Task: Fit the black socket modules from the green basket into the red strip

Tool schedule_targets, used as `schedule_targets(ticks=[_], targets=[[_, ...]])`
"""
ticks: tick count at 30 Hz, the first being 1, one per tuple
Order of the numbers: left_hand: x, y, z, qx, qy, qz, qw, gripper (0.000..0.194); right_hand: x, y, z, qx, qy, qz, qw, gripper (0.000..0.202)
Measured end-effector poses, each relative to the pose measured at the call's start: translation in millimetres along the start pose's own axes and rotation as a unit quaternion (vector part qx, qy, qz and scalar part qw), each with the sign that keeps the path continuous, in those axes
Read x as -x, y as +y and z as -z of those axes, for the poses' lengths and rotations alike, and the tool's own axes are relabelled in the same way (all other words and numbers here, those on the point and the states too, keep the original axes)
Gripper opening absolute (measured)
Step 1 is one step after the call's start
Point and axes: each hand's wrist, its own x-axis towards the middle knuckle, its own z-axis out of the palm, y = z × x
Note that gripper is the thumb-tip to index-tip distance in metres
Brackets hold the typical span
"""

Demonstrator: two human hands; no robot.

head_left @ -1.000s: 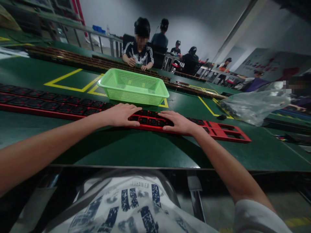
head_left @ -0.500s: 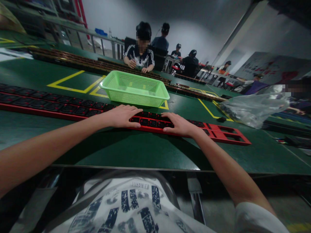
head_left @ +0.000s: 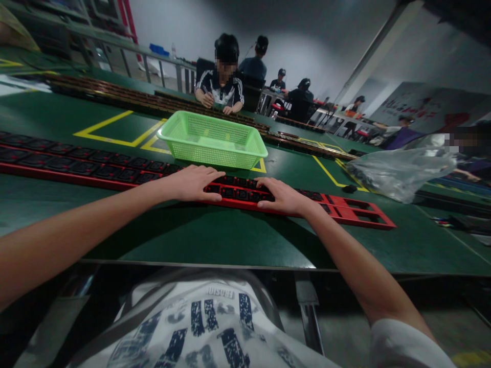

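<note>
In the head view, the red strip [head_left: 240, 203] lies on the green table [head_left: 230, 240], on the near side of the green basket [head_left: 217, 153]. Black sockets [head_left: 242, 194] appear to fill most of it; the openings [head_left: 367, 218] at its right end look unfilled. The left hand [head_left: 194, 183] and right hand [head_left: 282, 196] lie across it, thumbs apart from fingers (whether gripping, I cannot tell), hiding some sockets. Its left end is cut off.

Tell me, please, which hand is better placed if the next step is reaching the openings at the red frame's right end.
Probably the right hand: it lies over the red frame on the side nearer those openings. The left hand lies farther away.
</note>
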Motion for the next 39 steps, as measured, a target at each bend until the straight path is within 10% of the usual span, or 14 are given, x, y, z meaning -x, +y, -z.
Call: schedule_targets(ticks=[39], targets=[[0.8, 1.7, 1.6, -0.003, -0.008, 0.002, 1.0, 0.096, -0.7, -0.4, 0.8, -0.013, -0.004, -0.003, 1.0, 0.06]])
